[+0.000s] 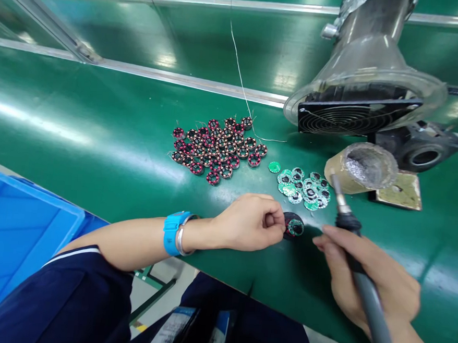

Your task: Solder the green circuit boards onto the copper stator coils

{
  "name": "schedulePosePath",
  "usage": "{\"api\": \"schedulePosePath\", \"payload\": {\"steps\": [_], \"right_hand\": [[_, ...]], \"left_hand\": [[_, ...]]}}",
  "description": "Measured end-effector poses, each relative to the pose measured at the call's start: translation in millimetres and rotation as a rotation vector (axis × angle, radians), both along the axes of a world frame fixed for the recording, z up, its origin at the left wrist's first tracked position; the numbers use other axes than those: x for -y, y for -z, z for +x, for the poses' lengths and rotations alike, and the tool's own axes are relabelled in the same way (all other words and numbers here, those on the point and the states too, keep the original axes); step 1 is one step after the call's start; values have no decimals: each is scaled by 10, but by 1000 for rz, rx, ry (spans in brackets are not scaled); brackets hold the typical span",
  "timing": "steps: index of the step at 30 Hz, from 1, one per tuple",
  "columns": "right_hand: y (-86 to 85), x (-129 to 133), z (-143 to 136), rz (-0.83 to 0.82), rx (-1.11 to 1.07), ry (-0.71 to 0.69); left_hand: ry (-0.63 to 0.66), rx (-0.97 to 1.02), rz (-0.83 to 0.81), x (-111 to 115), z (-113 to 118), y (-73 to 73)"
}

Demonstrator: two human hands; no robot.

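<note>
My left hand (251, 222) is closed, thumb and fingers pinched at the left edge of a small wound coil with a round green circuit board (295, 227) on it. This piece sits on a dark round base on the green bench. A soldering iron (351, 224) is gripped in my right hand (370, 280), pointing up and away. Its tip is at the near side of a tan cup (342, 171) with silvery residue inside. Beyond my hands lie a pile of round green circuit boards (310, 190) and a larger group of red and copper wound coils (218, 147).
A fume extractor hood (363, 97) with a black fan grille overhangs the back right. Behind the cup are a black stand (418, 151) and a pad (402, 191). Thin solder wire (239, 73) trails down to the bench. A blue crate (23, 251) stands at the left.
</note>
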State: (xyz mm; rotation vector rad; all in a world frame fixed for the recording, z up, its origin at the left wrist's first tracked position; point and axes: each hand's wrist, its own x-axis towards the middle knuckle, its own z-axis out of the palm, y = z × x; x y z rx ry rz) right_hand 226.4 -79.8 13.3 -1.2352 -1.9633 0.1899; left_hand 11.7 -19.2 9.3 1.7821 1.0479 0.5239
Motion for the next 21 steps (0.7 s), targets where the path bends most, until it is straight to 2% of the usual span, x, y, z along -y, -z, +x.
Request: {"api": "schedulePosePath", "payload": {"steps": [3, 7, 11, 15, 18, 21], "right_hand": [[58, -120, -77, -20, 114, -114], [56, -172, -110, -41, 85, -155], [18, -128, -46, -76, 36, -93], [31, -99, 23, -200, 12, 4], [78, -91, 22, -269, -64, 17], [105, -87, -13, -245, -84, 19]], "left_hand": [[5, 39, -16, 8, -6, 24], [8, 110, -32, 16, -20, 35], [10, 176, 19, 21, -21, 38], [69, 195, 137, 16, 7, 69], [74, 175, 238, 7, 40, 82], [47, 139, 294, 2, 65, 68]]}}
